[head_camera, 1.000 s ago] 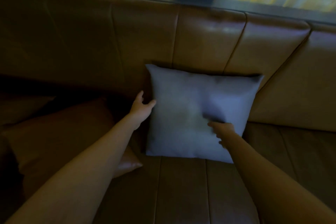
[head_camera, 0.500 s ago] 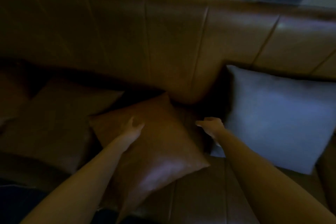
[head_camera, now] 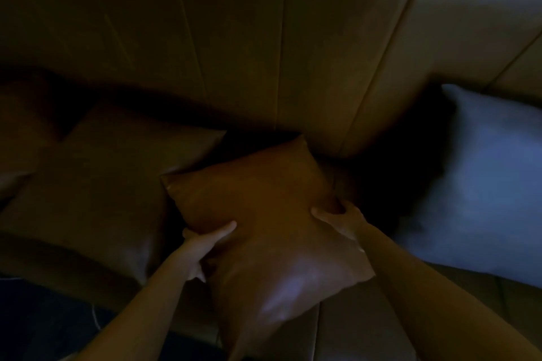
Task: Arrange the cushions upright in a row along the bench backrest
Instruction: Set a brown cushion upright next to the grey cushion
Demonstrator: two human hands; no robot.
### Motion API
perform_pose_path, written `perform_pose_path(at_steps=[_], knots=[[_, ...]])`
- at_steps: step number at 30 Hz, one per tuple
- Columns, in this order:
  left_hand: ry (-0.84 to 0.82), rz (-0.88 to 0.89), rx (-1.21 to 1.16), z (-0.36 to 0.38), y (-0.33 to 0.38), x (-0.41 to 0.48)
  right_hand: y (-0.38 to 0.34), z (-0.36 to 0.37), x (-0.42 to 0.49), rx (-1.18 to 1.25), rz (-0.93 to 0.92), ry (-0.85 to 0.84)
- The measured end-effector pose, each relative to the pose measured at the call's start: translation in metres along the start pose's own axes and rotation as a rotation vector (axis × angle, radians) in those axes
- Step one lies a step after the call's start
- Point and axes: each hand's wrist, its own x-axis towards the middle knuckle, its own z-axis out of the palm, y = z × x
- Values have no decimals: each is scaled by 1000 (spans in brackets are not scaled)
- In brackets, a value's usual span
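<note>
Your left hand (head_camera: 202, 246) and right hand (head_camera: 341, 221) have left the grey cushion (head_camera: 481, 184) propped on the backrest (head_camera: 264, 38) and now clamp the brown cushion's (head_camera: 264, 228) side edges — it lies skewed on the seat — so standing it up comes next.

The scene was very dim, and much of it was lost in shadow. The grey-blue cushion (head_camera: 481, 184) ran off the right edge, and its surface was smeared by blur. A black shadow between it and the brown cushion (head_camera: 264, 214) hid that part of the counter's seat. The fingers of the left hand (head_camera: 202, 246) went under the brown cushion's left edge, out of sight; the right hand (head_camera: 340, 218) had its fingers tucked behind the cushion's right edge. Both forearms left the frame at the bottom. A second brown cushion (head_camera: 96, 184), lying to the left, faded into darkness, and whatever lay at the far left could not be made out. The backrest (head_camera: 264, 38) was cut off at the top.
</note>
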Motion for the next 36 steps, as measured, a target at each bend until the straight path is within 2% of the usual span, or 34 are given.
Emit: perform_pose_path(at_steps=[4,13,19,23,25,27,36], knots=[[-31,45,-6,-5,-2,7,7,-4,19,-10,37,-35],[-85,349,-13,12,23,-17,5,-40,-12,117,223,-227],[-176,537,2,38,84,-32,15,-69,-17,284,64,-82],[-243,525,81,60,127,-32,3,-86,-16,414,-8,18],[-196,504,105,70,139,-28,1,-88,-9,408,-11,40],[-154,493,81,80,144,-22,-2,-83,-5,426,-13,52],[-153,457,44,88,146,-28,0,-76,7,473,-64,68]])
